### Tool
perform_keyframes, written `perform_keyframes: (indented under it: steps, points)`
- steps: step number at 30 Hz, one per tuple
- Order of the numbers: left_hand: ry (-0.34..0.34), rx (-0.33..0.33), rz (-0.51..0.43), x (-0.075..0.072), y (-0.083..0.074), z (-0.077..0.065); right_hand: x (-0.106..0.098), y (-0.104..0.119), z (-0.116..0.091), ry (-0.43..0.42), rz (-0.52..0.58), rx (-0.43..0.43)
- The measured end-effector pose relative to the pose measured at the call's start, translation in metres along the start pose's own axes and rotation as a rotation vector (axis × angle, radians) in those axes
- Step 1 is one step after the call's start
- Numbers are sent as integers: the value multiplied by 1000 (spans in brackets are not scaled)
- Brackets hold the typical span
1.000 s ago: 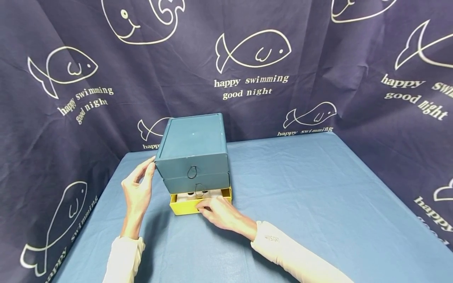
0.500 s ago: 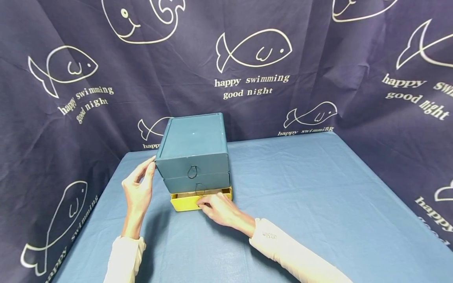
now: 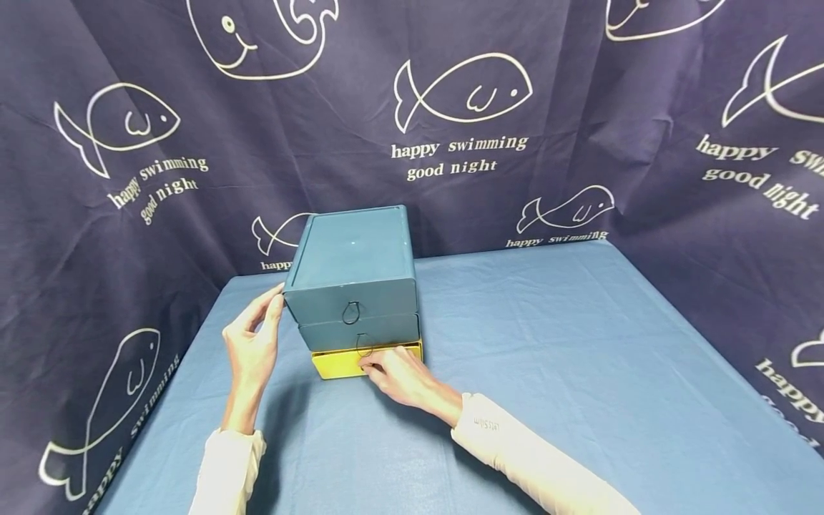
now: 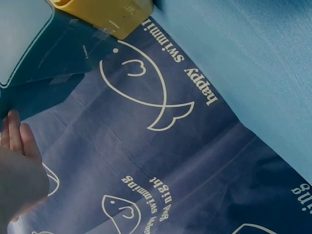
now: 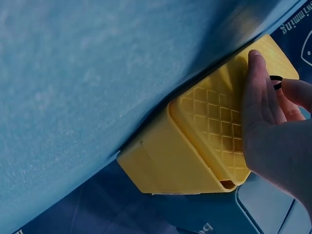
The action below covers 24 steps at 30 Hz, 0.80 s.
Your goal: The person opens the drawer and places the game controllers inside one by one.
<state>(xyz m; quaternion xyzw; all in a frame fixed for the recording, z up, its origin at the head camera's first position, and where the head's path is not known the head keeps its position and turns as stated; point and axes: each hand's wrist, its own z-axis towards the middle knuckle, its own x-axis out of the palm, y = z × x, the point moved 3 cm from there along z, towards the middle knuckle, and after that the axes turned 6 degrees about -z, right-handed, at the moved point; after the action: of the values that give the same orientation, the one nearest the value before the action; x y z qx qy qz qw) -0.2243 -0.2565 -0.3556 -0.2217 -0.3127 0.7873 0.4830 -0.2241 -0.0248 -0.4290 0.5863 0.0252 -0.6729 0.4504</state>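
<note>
A stacked drawer unit [image 3: 352,247] stands on the blue cloth, with two teal tiers over a yellow bottom tier. The yellow drawer [image 3: 337,365] is nearly closed, its textured front [image 5: 209,112] filling much of the right wrist view. My right hand [image 3: 400,377] is at that front, pinching its black pull loop [image 5: 276,78] between thumb and fingers. Against the left side of the top teal tier, my left hand [image 3: 253,348] rests its extended fingertips [image 4: 13,117]. The drawer's inside is hidden.
Wire loops hang on the upper teal drawer [image 3: 350,312] and the middle drawer [image 3: 364,344]. A dark fish-print curtain [image 3: 476,186] rises behind and at both sides of the blue-clothed table [image 3: 547,343].
The yellow drawer has slid inward under the teal tiers, pushed by my right hand. White things with dark spots inside it have gone out of sight. My left hand has stayed put.
</note>
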Motion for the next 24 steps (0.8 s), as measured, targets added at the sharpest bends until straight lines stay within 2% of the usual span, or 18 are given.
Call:
perform_keyframes:
  steps: [4,14,24]
  points:
    - [1,9,-4,1,-1,0,0,-2,1,4,-5,15]
    - [2,0,-6,1,1,0,1,-7,4,-28,-12,6]
    - [1,2,-9,1,1,0,1,-8,5,-20,-8,-12]
